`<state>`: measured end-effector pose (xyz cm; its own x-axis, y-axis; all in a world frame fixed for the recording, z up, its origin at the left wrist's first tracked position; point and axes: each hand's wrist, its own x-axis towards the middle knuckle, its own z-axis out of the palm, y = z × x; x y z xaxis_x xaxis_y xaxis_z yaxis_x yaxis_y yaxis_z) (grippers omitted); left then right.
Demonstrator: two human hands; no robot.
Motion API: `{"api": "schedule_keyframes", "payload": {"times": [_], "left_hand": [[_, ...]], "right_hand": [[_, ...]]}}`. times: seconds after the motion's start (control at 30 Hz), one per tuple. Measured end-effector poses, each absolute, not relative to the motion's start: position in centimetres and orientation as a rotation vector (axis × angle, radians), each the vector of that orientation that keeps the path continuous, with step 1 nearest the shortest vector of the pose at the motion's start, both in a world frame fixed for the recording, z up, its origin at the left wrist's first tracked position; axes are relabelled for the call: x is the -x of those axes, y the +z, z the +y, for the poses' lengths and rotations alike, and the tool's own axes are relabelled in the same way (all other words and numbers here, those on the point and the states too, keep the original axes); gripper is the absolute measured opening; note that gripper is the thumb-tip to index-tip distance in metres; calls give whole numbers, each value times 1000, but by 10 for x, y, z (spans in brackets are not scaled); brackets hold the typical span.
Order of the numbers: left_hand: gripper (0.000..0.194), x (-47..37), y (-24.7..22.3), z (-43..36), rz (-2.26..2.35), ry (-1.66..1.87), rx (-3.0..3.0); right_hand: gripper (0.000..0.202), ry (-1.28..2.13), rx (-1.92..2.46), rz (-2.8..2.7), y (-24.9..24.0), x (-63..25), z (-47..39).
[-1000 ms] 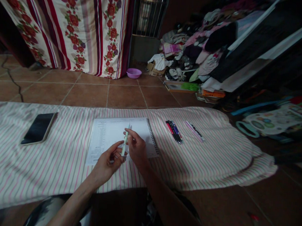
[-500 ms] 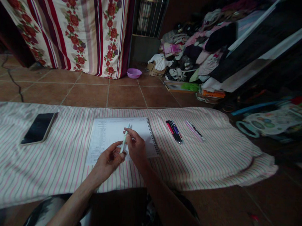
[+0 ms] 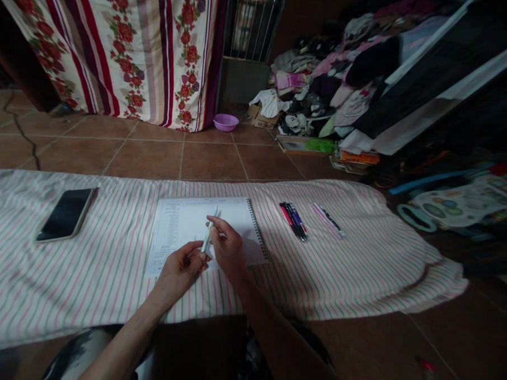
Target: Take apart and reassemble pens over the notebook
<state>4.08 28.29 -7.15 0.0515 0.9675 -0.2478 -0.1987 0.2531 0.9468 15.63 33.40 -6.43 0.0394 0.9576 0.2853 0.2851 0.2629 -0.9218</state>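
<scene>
A striped cloth (image 3: 107,273) stretches wide on both sides of a spiral notebook (image 3: 189,212), its near edge beneath our forearms (image 3: 142,319). A phone (image 3: 66,215) lies left; a bundle of pens (image 3: 293,221) and a separate pair (image 3: 328,221) lie right. Over the notebook, fingers nearly closed, our left hand (image 3: 187,261) pinches the lower end of a slim, slanted, pale green pen (image 3: 208,236), our right hand (image 3: 226,242) its upper part.

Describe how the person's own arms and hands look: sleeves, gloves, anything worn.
The left hand and right hand are both ungloved, and the forearms are bare, with no sleeve, watch or bracelet visible. Any ring or nail polish is too small to tell.
</scene>
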Motion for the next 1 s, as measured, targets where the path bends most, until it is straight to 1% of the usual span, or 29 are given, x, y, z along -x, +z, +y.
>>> {"api": "schedule_keyframes", "payload": {"times": [0.2, 0.43, 0.67, 0.83, 1.0], "left_hand": [[46, -42, -71, 283, 1123, 1082, -818], [40, -42, -54, 281, 1135, 1032, -809], [44, -41, -53, 281, 1135, 1031, -784], [53, -41, -52, 280, 1147, 1042, -795], [55, -40, -50, 279, 1111, 1045, -775]], "right_hand": [[29, 858, 1203, -1485, -69, -155, 334], [28, 912, 1198, -1610, -68, -157, 332], [28, 875, 1191, -1611, -68, -157, 331], [26, 892, 1204, -1515, -71, -158, 335], [26, 919, 1202, -1475, -71, -158, 337]]}}
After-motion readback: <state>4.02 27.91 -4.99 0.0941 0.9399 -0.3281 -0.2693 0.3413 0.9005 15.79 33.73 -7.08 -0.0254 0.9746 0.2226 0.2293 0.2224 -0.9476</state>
